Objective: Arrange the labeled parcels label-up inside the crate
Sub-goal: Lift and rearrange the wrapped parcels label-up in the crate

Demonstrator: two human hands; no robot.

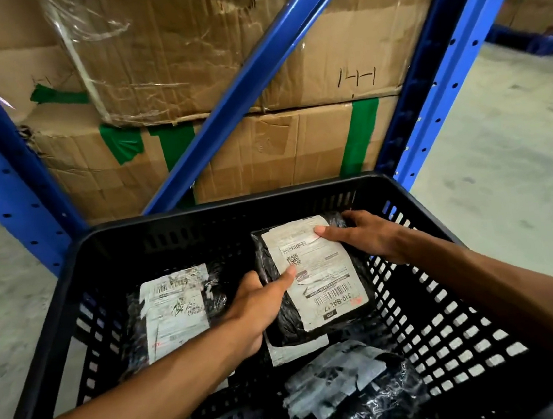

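Crinkly parcel (pixel 348 382) nearest, crate's (pixel 69 268) 6 o'clock. Both hands pinch top parcel (pixel 316 273), label up, long way 12-to-6: left hand (pixel 255 314) at 7, right hand (pixel 366 234) at 1.

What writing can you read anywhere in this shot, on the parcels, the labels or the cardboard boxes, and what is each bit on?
"310-BAL-17": label of the held parcel, printed upside down to the camera; the last characters are unsure.
"HH"-like pen strokes: upper cardboard box, handwritten, meaning unclear.
Barcodes, QR code and fine print on that label: too small to read.
Label on the left parcel: blurred, unreadable.
Label on the near parcel: crumpled and blurred, unreadable.
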